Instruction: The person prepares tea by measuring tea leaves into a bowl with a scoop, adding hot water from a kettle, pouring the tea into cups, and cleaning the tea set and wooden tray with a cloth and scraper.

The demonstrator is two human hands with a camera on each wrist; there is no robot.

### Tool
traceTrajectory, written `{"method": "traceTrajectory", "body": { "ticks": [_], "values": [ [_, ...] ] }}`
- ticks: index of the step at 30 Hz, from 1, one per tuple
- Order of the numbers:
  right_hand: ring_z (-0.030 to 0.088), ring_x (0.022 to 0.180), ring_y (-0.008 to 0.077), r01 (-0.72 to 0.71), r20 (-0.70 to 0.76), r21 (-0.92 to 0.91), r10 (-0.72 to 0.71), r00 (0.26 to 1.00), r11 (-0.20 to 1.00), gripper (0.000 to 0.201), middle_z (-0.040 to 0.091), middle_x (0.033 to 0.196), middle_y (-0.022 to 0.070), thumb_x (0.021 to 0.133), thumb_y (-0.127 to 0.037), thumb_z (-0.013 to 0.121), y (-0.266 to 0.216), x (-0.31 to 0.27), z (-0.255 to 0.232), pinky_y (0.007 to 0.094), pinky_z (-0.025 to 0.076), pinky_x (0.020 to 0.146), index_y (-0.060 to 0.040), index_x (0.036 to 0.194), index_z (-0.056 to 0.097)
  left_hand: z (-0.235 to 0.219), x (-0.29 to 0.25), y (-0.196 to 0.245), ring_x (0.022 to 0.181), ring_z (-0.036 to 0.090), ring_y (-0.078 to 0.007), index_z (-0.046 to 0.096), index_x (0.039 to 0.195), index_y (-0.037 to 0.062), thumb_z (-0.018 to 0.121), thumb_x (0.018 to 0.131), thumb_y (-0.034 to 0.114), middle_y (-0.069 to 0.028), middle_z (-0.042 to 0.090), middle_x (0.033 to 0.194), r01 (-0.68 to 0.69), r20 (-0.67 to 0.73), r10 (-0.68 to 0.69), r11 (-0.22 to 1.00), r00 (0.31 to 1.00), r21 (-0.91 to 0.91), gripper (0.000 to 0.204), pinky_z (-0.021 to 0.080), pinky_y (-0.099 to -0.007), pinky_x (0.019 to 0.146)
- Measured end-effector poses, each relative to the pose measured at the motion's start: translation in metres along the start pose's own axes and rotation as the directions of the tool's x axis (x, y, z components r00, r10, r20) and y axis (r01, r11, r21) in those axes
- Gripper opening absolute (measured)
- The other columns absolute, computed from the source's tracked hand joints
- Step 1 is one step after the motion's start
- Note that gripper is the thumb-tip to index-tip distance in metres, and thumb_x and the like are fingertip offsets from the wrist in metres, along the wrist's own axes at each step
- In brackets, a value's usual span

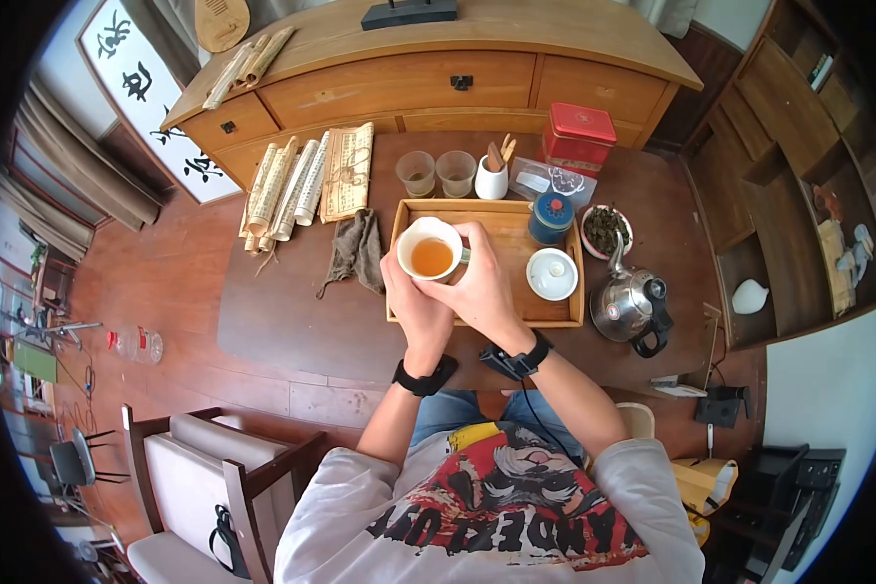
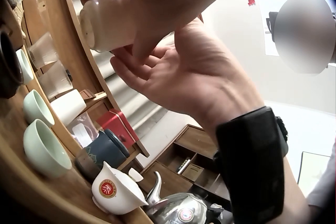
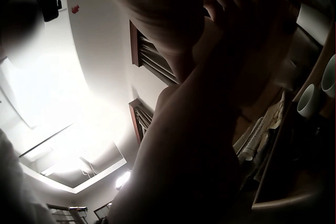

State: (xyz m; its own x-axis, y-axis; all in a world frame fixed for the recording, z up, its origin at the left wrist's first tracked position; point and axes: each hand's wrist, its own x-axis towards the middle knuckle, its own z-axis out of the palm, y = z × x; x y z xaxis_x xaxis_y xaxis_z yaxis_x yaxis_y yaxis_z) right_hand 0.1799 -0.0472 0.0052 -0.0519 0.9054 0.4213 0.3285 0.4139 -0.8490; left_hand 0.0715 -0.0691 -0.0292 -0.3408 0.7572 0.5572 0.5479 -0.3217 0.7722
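Both hands hold a white cup [image 1: 431, 257] of amber tea above a wooden tray [image 1: 578, 282]. Its wavy rim faces up toward the head camera. My left hand [image 1: 414, 307] wraps the cup's near left side. Around the right side lies my right hand [image 1: 485, 290], its thumb across the near side. From the left wrist view, the cup's white body [image 2: 107, 22] shows between the hands. On the tray stand a white lidded bowl [image 1: 553, 274] and a blue canister [image 1: 551, 218]. Pale green teacups [image 2: 47, 148] sit there too, hidden by the hands in the head view.
Right of the tray are a steel kettle [image 1: 630, 307] and a bowl of tea leaves [image 1: 606, 232]. Behind it stand two clear glasses [image 1: 436, 173], a white tool holder [image 1: 492, 180] and a red tin [image 1: 579, 136]. To the left lie a dark cloth [image 1: 357, 253] and paper scrolls [image 1: 287, 190].
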Motion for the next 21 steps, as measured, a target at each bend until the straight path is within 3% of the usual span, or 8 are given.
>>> {"method": "traceTrajectory", "body": {
  "ticks": [2, 4, 6, 8, 9, 11, 18, 21],
  "values": [
    [0.075, 0.109, 0.0361, -0.013, -0.023, -0.030, 0.013, 1.000, 0.999, 0.065, 0.075, 0.117, 0.0180, 0.078, -0.023, 0.101, -0.004, -0.004, 0.005, 0.0453, 0.060, 0.093, -0.0029, 0.124, 0.059, 0.000, -0.001, 0.001, 0.125, 0.066, -0.0375, 0.061, 0.146, -0.0025, 0.090, 0.086, 0.008, -0.0195, 0.067, 0.134, 0.064, -0.043, -0.068, 0.994, 0.997, -0.084, 0.068, 0.052, -0.0449, 0.107],
    [0.074, 0.109, 0.0379, 0.005, -0.024, -0.024, -0.006, 1.000, 1.000, 0.066, 0.073, 0.119, 0.0197, 0.078, -0.026, 0.102, -0.006, -0.005, 0.006, 0.0465, 0.059, 0.093, -0.0031, 0.122, 0.059, -0.003, -0.001, -0.004, 0.123, 0.070, -0.0353, 0.060, 0.148, -0.0024, 0.093, 0.086, 0.013, -0.0185, 0.070, 0.135, 0.046, -0.043, -0.047, 0.998, 0.998, -0.041, 0.072, 0.054, -0.0431, 0.106],
    [0.073, 0.114, 0.0396, 0.018, 0.010, -0.062, -0.017, 1.000, 0.998, 0.070, 0.072, 0.123, 0.0213, 0.079, -0.030, 0.101, -0.007, -0.004, -0.001, 0.0478, 0.059, 0.096, -0.0022, 0.128, 0.058, -0.007, 0.000, -0.002, 0.117, 0.074, -0.0259, 0.066, 0.138, -0.0003, 0.092, 0.088, 0.014, -0.0138, 0.075, 0.129, 0.058, -0.045, -0.062, 0.994, 0.997, -0.088, 0.058, 0.057, -0.0389, 0.101],
    [0.072, 0.118, 0.0449, 0.144, 0.087, -0.047, -0.140, 0.986, 0.988, 0.079, 0.071, 0.124, 0.0228, 0.080, -0.028, 0.099, -0.006, -0.003, -0.007, 0.0510, 0.059, 0.098, 0.0002, 0.138, 0.054, -0.015, 0.003, -0.002, 0.119, 0.074, -0.0246, 0.062, 0.144, -0.0012, 0.096, 0.086, 0.015, -0.0141, 0.074, 0.134, 0.077, -0.017, -0.079, 0.994, 0.997, -0.082, 0.069, 0.057, -0.0380, 0.104],
    [0.069, 0.126, 0.0455, 0.099, 0.150, -0.001, -0.098, 0.984, 0.995, 0.084, 0.070, 0.132, 0.0253, 0.083, -0.028, 0.097, -0.005, -0.004, -0.009, 0.0502, 0.057, 0.105, 0.0024, 0.147, 0.052, -0.018, 0.005, -0.001, 0.124, 0.073, -0.0254, 0.058, 0.149, -0.0013, 0.098, 0.084, 0.015, -0.0153, 0.073, 0.136, 0.124, 0.009, -0.124, 0.986, 0.992, -0.111, 0.078, 0.057, -0.0383, 0.107],
    [0.069, 0.128, 0.0450, 0.072, 0.175, 0.022, -0.074, 0.982, 0.997, 0.085, 0.069, 0.136, 0.0262, 0.085, -0.029, 0.096, 0.001, -0.008, -0.007, 0.0500, 0.056, 0.107, 0.0029, 0.150, 0.051, -0.021, 0.008, -0.010, 0.127, 0.071, -0.0246, 0.049, 0.157, -0.0006, 0.100, 0.082, 0.014, -0.0149, 0.072, 0.137, 0.182, 0.053, -0.175, 0.959, 0.983, -0.215, 0.091, 0.056, -0.0386, 0.109],
    [0.069, 0.131, 0.0438, 0.044, 0.224, 0.192, -0.087, 0.971, 0.980, 0.086, 0.068, 0.144, 0.0287, 0.096, -0.029, 0.086, 0.004, -0.010, 0.001, 0.0482, 0.056, 0.109, 0.0050, 0.163, 0.046, -0.029, 0.024, -0.019, 0.126, 0.069, -0.0237, 0.057, 0.146, -0.0011, 0.098, 0.085, 0.012, -0.0136, 0.070, 0.137, 0.134, 0.077, -0.119, 0.964, 0.990, -0.229, 0.075, 0.055, -0.0384, 0.109],
    [0.067, 0.133, 0.0439, 0.057, 0.228, 0.158, -0.093, 0.969, 0.986, 0.088, 0.066, 0.143, 0.0307, 0.099, -0.030, 0.082, 0.006, -0.007, 0.006, 0.0491, 0.053, 0.113, 0.0065, 0.167, 0.040, -0.026, 0.028, -0.027, 0.127, 0.068, -0.0240, 0.058, 0.146, -0.0014, 0.097, 0.086, 0.013, -0.0129, 0.067, 0.139, 0.060, 0.059, -0.048, 0.975, 0.997, -0.215, 0.073, 0.055, -0.0380, 0.108]
  ]
}}
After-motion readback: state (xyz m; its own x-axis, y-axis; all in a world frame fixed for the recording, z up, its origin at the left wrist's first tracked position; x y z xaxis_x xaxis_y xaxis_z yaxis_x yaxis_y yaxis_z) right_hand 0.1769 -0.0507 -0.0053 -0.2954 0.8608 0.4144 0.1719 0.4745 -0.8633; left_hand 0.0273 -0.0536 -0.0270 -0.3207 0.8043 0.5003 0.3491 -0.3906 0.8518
